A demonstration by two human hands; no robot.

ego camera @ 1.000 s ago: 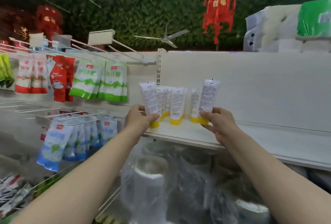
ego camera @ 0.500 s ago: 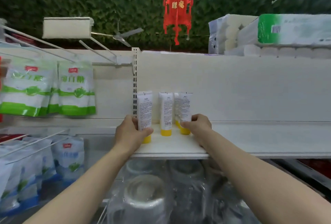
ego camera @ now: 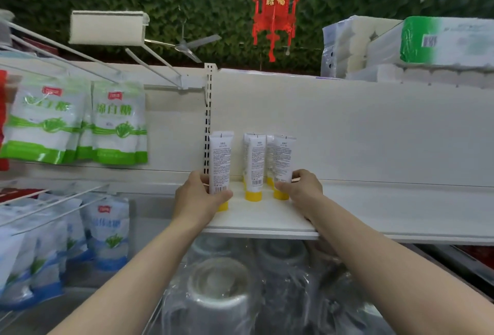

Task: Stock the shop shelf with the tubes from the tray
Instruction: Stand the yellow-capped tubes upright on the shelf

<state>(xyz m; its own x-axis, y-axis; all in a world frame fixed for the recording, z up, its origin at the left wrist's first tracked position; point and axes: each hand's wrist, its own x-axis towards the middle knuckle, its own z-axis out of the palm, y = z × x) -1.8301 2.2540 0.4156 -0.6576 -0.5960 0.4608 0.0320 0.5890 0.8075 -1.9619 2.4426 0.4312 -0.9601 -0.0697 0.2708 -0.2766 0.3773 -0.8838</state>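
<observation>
Tubes [ego camera: 255,166], white with yellow caps, stand cap-down in a small cluster at the left end of the shelf [ego camera: 374,209], hard by the slotted upright, and from the head view I can count about five: three in the front row and at least two half hidden behind them. The left hand [ego camera: 197,198] is curled round the lower part of the left tube [ego camera: 220,163], thumb across the barcode, with the cap peeking out beneath the palm. The right hand [ego camera: 302,187] pinches the right tube [ego camera: 283,163] just above its cap, thumb in front and fingers tucked behind. Both tubes look upright and down on the board, so I'd say this pair is as good as placed and only wants letting go. The long stretch of shelf to the right holds no tubes yet; the tray is out of sight, so how many are left I cannot tell. Sugar bags [ego camera: 117,126] hang on pegs to the left. Against a second ago, the two tubes were tilted outward in the hands; now they are squared up in line with the middle one, and the view has swung right, losing most of the hanging packets
</observation>
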